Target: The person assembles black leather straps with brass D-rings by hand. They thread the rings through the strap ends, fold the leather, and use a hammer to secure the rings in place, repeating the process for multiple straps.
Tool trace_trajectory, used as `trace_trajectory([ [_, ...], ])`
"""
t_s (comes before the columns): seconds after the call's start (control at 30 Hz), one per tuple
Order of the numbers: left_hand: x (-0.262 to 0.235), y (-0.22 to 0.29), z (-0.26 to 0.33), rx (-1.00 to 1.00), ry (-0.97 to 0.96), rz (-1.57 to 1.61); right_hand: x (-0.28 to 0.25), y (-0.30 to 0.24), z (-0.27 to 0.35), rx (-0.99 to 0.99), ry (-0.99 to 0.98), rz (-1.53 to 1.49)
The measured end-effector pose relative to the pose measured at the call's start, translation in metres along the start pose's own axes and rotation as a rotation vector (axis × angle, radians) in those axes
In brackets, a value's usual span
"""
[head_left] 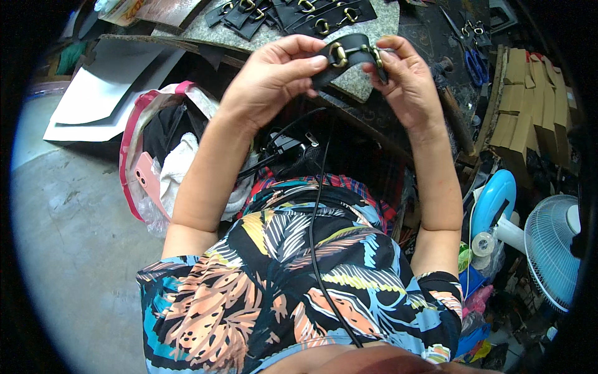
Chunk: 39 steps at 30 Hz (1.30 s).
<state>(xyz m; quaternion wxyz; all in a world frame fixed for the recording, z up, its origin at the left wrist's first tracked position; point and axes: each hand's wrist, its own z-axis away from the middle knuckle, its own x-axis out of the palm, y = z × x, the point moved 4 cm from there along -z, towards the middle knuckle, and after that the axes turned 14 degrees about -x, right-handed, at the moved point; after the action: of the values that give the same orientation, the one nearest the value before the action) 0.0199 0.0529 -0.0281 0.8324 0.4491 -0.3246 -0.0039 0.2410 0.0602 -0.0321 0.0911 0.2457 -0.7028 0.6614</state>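
Closest to the lens is my patterned shirt, leaves of orange, blue and black, with one thin black cable running up its middle toward my hands. Both forearms rise from there to the edge of the surface, a speckled grey slab.

Between my two hands I hold one black leather strap, raised just over the near edge of that slab. It carries brass-coloured metal fittings; I can make out two, one ring near my left thumb and one link by my right fingers. My left hand is closed on the strap's left end, thumb on top, fingers curled behind. My right hand pinches the right end, fingers narrow around it.

Farther back on the slab lies a row of similar black straps with brass rings; they overlap, so I cannot count them exactly, though at least five show. One pair of blue-handled scissors lies to my right, well apart from my hands. Beyond it stands a stack of brown cardboard pieces. Two fans sit low on my right: one blue, one white with a wire grille. On my left, one pink-trimmed plastic bag stands on the concrete floor.
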Motion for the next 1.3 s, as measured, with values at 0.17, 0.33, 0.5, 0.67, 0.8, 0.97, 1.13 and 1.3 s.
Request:
trace_trajectory([
  [0.17,0.019,-0.015,-0.013,0.177,-0.048,0.153,0.034,0.014,0.005,-0.270,0.073,-0.150],
  [0.33,0.025,-0.011,-0.013,0.243,0.012,0.075,0.044,0.022,0.009,-0.358,0.164,-0.184],
  [0.5,-0.013,0.020,0.010,0.183,0.388,-0.585,0.009,-0.011,-0.007,-0.366,0.014,0.573],
  [0.67,-0.012,0.013,0.010,0.461,0.630,-1.186,-0.002,-0.004,-0.014,-0.384,-0.132,1.188],
  [0.8,0.002,0.012,0.017,0.658,0.839,-1.507,-0.002,-0.017,0.000,-0.543,-0.057,1.543],
  [0.97,0.024,0.013,0.018,0.997,0.734,-1.588,-0.050,-0.082,0.052,-0.450,0.049,1.855],
  [1.13,0.035,-0.002,-0.005,1.055,0.491,-1.640,-0.095,-0.077,0.086,-0.101,0.133,2.048],
  [1.3,0.031,-0.003,-0.009,1.045,0.508,-1.594,-0.060,-0.074,0.101,-0.234,0.289,1.398],
])
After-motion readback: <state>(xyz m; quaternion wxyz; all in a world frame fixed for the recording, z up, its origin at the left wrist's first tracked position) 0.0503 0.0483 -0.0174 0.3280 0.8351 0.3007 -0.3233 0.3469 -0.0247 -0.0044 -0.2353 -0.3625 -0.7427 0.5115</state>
